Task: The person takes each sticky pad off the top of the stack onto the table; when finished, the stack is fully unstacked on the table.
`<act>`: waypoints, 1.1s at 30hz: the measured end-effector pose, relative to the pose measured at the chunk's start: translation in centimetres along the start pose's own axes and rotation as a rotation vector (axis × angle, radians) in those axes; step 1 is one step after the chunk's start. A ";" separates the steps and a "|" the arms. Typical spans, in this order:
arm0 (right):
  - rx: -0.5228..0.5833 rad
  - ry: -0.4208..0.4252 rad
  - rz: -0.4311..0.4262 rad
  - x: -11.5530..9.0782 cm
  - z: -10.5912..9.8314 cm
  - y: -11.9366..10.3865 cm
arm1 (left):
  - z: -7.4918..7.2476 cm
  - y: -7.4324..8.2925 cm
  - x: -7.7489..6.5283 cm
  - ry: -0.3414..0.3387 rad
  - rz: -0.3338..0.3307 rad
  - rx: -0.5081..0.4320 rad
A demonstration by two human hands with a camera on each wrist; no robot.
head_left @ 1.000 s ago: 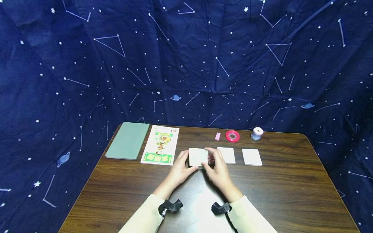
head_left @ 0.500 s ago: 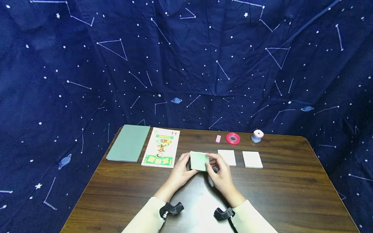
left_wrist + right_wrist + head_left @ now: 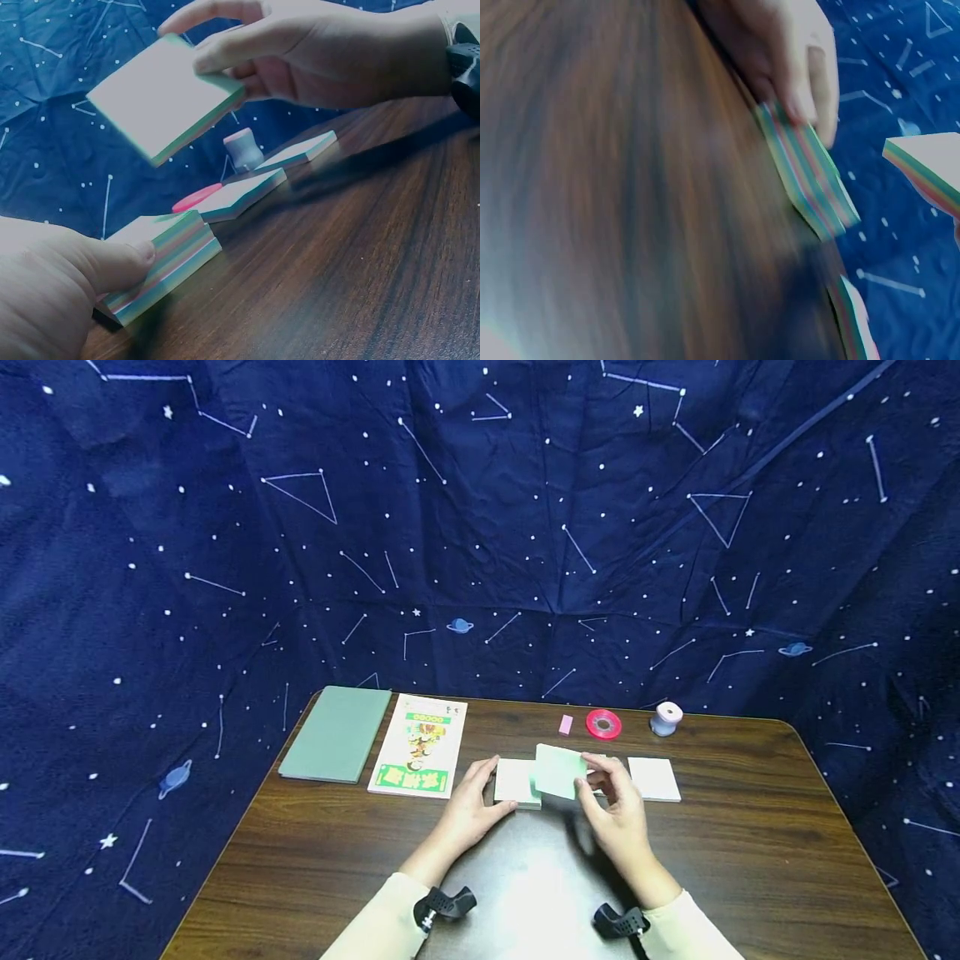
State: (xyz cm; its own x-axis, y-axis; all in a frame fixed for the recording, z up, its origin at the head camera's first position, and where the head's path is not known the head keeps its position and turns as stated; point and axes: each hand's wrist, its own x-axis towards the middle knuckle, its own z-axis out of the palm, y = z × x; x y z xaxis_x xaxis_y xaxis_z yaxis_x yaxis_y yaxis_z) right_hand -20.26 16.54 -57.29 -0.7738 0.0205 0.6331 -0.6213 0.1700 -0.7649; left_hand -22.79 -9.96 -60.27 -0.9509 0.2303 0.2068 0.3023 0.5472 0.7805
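"Which piece is off the table (image 3: pixel 750 835)?"
"A square paper pad (image 3: pixel 560 772), pale on top with coloured edges. It's tilted in the right hand (image 3: pixel 621 806), above and to the right of the stack (image 3: pixel 516 782), apart from it."
"And that stack?"
"Flat on the table, whitish on top, sides striped in several colours, layers slightly out of line, gripped by the left hand (image 3: pixel 468 810)."

Left hand (image 3: pixel 467 816) low, right hand (image 3: pixel 624 818) higher and in a pinch

The paper stack (image 3: pixel 178 256) has multicoloured striped sides.
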 end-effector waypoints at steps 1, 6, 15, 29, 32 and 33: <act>0.002 0.015 0.001 0.0 -0.6 0.1 | 0.2 -0.5 0.1 0.007 0.004 0.011; -0.036 0.100 -0.018 0.2 -3.7 0.2 | 1.1 -2.3 0.3 0.046 0.063 0.045; -0.148 0.244 0.064 -0.4 -9.2 0.2 | -0.3 0.4 -0.2 -0.014 -0.028 -0.002; -0.178 0.515 0.162 -1.5 -14.1 2.5 | 0.2 -0.4 -0.3 0.035 0.062 0.001; -0.151 0.555 0.197 -1.2 -14.7 3.1 | 0.0 0.0 -0.2 0.020 0.040 -0.002; -0.143 0.560 0.205 -1.1 -15.0 3.2 | 0.0 0.0 -0.1 0.014 0.028 -0.001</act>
State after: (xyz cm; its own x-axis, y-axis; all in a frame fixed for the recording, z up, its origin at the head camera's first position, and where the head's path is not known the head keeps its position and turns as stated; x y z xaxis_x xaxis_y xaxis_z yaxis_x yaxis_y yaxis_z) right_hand -19.58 31.80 -58.67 -0.6695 0.5748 0.4705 -0.4138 0.2374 -0.8789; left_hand -22.64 -10.00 -60.25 -0.9429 0.2345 0.2366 0.3287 0.5400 0.7748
